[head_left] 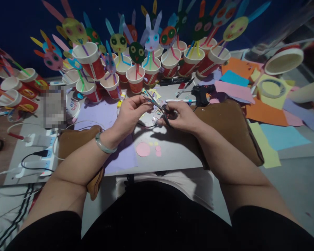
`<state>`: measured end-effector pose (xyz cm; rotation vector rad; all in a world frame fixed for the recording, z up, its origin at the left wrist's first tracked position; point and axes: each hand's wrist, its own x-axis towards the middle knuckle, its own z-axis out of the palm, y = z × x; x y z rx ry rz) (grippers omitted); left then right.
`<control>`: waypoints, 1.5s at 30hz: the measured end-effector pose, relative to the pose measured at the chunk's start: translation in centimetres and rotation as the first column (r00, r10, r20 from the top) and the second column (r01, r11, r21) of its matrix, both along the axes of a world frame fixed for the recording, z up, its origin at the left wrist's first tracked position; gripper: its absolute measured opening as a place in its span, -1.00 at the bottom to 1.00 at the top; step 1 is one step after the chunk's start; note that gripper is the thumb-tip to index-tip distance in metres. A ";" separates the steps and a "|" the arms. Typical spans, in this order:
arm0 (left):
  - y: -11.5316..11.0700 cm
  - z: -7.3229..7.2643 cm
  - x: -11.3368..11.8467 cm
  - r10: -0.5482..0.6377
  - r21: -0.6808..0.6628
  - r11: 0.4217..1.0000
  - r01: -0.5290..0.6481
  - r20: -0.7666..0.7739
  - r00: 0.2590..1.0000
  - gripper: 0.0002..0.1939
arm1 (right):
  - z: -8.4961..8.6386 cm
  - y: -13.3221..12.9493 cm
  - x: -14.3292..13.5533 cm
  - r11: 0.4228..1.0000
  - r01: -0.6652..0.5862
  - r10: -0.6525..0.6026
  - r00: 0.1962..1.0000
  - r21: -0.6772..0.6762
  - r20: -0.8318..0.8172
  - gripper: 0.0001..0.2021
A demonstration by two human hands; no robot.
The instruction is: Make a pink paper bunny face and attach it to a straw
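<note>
My right hand [184, 116] grips a pair of scissors [156, 102] by the handles, the blades pointing up and left. Facing it, my left hand [131, 113] is closed in a pinch near the blades; whatever is between its fingertips is too small to make out. Small paper scraps [157, 113] lie on the table beneath both hands. Closer to me, a pink paper circle [143, 149] rests flat, with smaller pink rounds [158, 151] and tiny yellow pieces [153, 143] to its right.
Paper cups [135, 79] with rabbit-faced straws line the back. A glue gun [202, 94] and coloured paper sheets [267, 111] lie to the right. My forearms rest by brown cushions [225, 129]. At left are a power strip [50, 153] and purple paper [122, 157].
</note>
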<state>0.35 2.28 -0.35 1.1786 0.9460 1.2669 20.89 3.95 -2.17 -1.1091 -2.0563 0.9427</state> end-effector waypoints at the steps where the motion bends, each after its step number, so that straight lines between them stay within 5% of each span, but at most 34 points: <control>1: 0.0 0.0 0.0 0.000 0.001 1.000 0.000 0.001 1.000 -0.91 | 0.0 0.0 0.0 1.000 0.004 -0.004 1.000 0.003 0.001 -0.44; 45: -0.2 -0.4 -0.2 0.022 0.062 0.998 -0.025 0.052 0.998 -0.78 | -0.6 0.0 -0.2 0.999 0.044 -0.045 0.997 -0.015 -0.064 -0.35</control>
